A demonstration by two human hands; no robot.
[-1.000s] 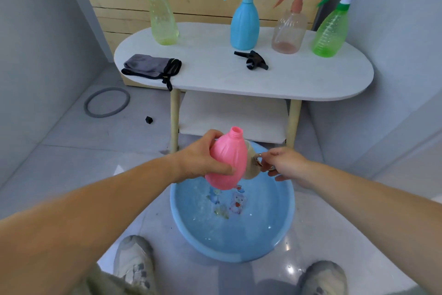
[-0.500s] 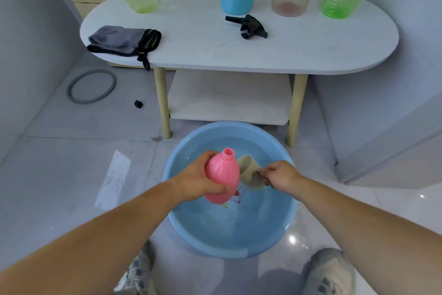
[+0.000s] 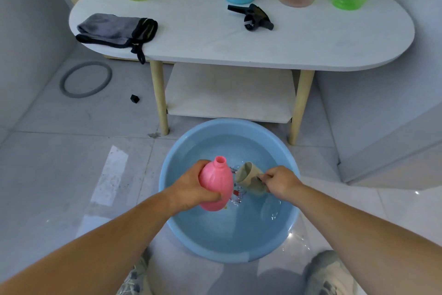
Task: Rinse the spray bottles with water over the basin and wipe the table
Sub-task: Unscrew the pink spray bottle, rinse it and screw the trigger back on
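Step in hand, as I judge it: filling the pink bottle point(image 3: 215, 184) from the beige cup point(image 3: 248, 178) for a rinse.

- The left hand point(image 3: 191, 187) is gripping the bottle round its belly, fingers curled. The neck is uncapped and tilting toward 12 o'clock.
- The bottle is hanging over the basin point(image 3: 224, 255), toward its 9 o'clock side. The basin is sitting on the floor, holding water.
- The right hand point(image 3: 281, 181) is pinching the cup's handle at the bottle's 3 o'clock. The cup mouth is tipping toward the bottle's shoulder; whether they are touching I cannot tell.

Doing it well: the neck is narrow, so I would be bringing the cup lip directly above the opening and pouring thinly, with both over the water so spill falls back in. Wet plastic is likely slippery.

The worktop point(image 3: 311, 38) at 12 o'clock is carrying the grey cloth point(image 3: 114, 29) at its 9 o'clock end, seemingly waiting for the wiping.
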